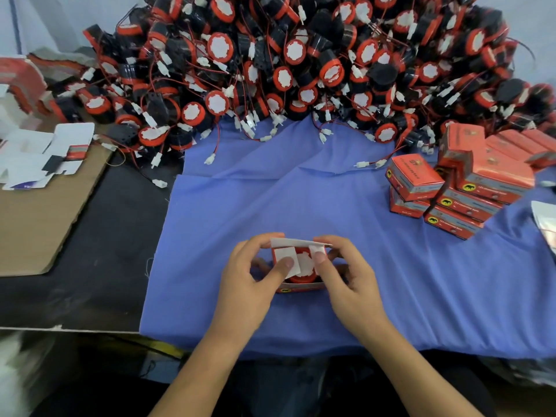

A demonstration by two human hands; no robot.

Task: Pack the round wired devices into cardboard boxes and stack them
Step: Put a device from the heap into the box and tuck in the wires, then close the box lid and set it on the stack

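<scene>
On the blue cloth (301,191), near its front edge, an open box (296,288) sits between both hands. The left hand (252,275) grips the box's left side, fingers curled round behind it and the thumb pressing a white side flap (282,260) inward. The right hand (349,278) holds the right side the same way, its thumb on the opposite flap (317,251). The lid (296,242) stands up at the back, not yet folded down. Inside the box lies one device (304,273), its red rim and white face showing between the two flaps.

Behind the cloth a big pile (270,70) of black-and-red devices with red wires and white plugs fills the far side of the table (105,251); some plugs trail onto the cloth. To the right, packed boxes (451,191) lie stacked in a loose, leaning heap on the cloth. To the left, flat white blanks (45,152) rest on a cardboard sheet (36,221), well apart from the hands.
</scene>
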